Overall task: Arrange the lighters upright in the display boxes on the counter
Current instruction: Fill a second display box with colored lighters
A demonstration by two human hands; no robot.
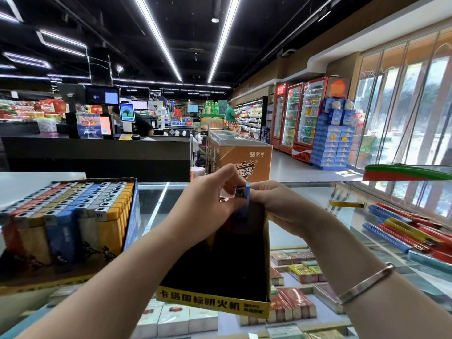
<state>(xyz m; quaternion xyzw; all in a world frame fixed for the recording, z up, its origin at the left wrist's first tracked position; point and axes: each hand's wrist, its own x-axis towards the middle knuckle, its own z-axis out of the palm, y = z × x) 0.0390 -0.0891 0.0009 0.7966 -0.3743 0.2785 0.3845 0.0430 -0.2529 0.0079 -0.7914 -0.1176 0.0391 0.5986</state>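
Observation:
A dark display box (220, 272) with a yellow front strip stands on the glass counter (305, 192) in front of me, its inside mostly dark. Both hands meet at its far rim around one blue lighter (245, 195) with a metal top, held upright. My left hand (210, 204) pinches the lighter's top from the left. My right hand (276, 201) grips it from the right. On the left stands a second display box (133, 209), packed with upright lighters (73, 216) in red, tan, blue, grey and orange rows.
Several loose lighters (411, 231) in red, blue and yellow lie on the counter at the right, and one yellow lighter (347, 204) lies apart behind them. Cigarette packs (293, 304) show under the glass. A checkout desk and an orange freezer (242, 155) stand beyond.

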